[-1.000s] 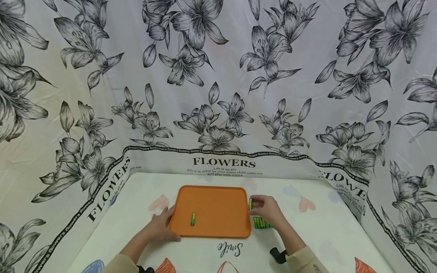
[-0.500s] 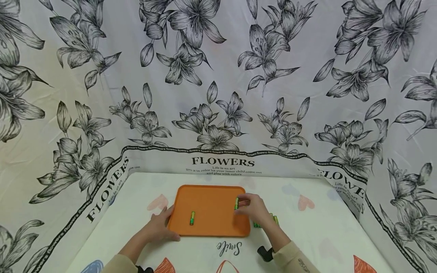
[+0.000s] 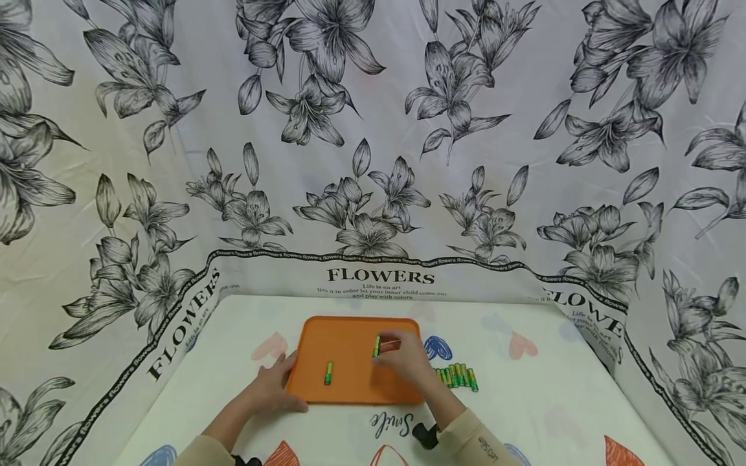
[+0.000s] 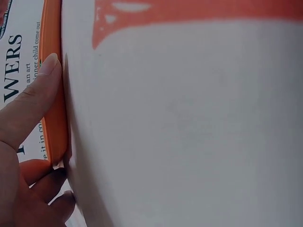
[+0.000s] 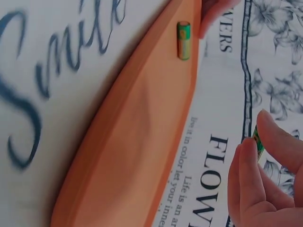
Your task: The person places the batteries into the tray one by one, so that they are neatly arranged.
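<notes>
An orange tray (image 3: 355, 336) lies on the table, and my left hand (image 3: 269, 387) holds its near left corner. In the left wrist view the thumb (image 4: 35, 94) lies along the tray's wall while the other fingers bend round the corner. Over the right half of the tray, my right hand (image 3: 405, 359) pinches a green and yellow battery (image 3: 376, 346) between thumb and fingertips. The fingers partly cover this battery in the right wrist view. Another battery (image 3: 329, 373) of the same kind lies on the left part of the tray.
Right of the tray, several green and yellow batteries (image 3: 459, 375) lie side by side in a row, partly behind the right wrist. A white cloth with hearts and lettering covers the table. Behind it hangs a flower-printed curtain (image 3: 373, 213).
My right hand has carried the pinched battery leftward from beside the tray's right edge to above the tray. The row of batteries shows more fully. My left hand stays at the tray.
</notes>
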Action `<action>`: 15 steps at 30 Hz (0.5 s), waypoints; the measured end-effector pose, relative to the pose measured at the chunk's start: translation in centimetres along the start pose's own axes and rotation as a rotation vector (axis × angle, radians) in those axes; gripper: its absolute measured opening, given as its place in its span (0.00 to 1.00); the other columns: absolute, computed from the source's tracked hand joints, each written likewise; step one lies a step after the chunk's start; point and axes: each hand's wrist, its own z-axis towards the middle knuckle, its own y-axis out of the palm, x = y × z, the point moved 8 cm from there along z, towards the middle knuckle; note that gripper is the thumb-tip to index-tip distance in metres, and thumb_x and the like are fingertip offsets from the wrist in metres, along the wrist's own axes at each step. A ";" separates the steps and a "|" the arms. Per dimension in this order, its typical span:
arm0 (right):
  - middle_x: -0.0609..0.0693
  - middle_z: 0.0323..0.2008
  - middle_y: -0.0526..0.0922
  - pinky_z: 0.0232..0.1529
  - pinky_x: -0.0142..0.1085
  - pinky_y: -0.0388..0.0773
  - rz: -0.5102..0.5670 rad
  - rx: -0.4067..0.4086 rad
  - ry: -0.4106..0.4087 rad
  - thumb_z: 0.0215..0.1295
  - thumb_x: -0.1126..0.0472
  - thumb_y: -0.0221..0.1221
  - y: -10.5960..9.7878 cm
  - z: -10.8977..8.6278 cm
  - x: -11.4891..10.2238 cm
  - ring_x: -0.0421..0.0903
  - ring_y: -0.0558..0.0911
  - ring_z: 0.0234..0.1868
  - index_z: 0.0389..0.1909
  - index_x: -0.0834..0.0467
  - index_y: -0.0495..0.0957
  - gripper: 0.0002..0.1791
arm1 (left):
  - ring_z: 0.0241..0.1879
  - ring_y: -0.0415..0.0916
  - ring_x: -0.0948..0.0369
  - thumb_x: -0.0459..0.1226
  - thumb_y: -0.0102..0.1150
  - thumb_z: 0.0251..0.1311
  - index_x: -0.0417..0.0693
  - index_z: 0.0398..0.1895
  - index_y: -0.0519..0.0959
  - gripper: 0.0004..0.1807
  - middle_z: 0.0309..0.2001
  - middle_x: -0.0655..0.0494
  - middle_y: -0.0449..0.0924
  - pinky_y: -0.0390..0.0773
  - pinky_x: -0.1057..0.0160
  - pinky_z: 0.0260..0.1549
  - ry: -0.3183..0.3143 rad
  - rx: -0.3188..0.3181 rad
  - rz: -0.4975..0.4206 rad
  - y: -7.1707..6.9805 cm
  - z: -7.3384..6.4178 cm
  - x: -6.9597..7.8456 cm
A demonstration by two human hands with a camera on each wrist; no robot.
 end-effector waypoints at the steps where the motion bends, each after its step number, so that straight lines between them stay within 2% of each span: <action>1: 0.53 0.47 0.87 0.42 0.39 0.86 0.011 0.001 -0.002 0.52 0.65 0.76 0.4 0.1 0.0 0.47 0.87 0.44 0.58 0.61 0.81 0.29 | 0.70 0.34 0.17 0.60 0.84 0.27 0.54 0.81 0.54 0.73 0.78 0.30 0.45 0.43 0.18 0.62 0.000 0.000 0.000 0.0 0.0 0.0; 5: 0.54 0.46 0.87 0.40 0.37 0.86 0.031 0.008 -0.016 0.51 0.66 0.76 1.9 0.5 -0.1 0.48 0.87 0.43 0.57 0.63 0.81 0.30 | 0.70 0.33 0.17 0.59 0.84 0.27 0.55 0.81 0.53 0.73 0.79 0.31 0.44 0.43 0.18 0.62 -0.002 0.000 0.000 0.0 0.0 0.1; 9: 0.51 0.45 0.87 0.42 0.38 0.86 -0.004 -0.007 -0.017 0.52 0.65 0.75 3.5 0.9 0.0 0.45 0.87 0.43 0.58 0.63 0.80 0.30 | 0.70 0.33 0.18 0.60 0.84 0.27 0.56 0.81 0.53 0.73 0.79 0.32 0.45 0.42 0.18 0.62 0.004 0.003 0.003 -0.1 0.1 0.3; 15: 0.45 0.40 0.86 0.40 0.35 0.84 -0.048 -0.033 0.034 0.49 0.65 0.77 5.9 0.9 0.2 0.39 0.85 0.38 0.54 0.58 0.82 0.28 | 0.70 0.32 0.17 0.61 0.83 0.27 0.55 0.81 0.53 0.73 0.79 0.31 0.44 0.42 0.18 0.62 -0.009 -0.006 0.004 0.1 0.1 -0.1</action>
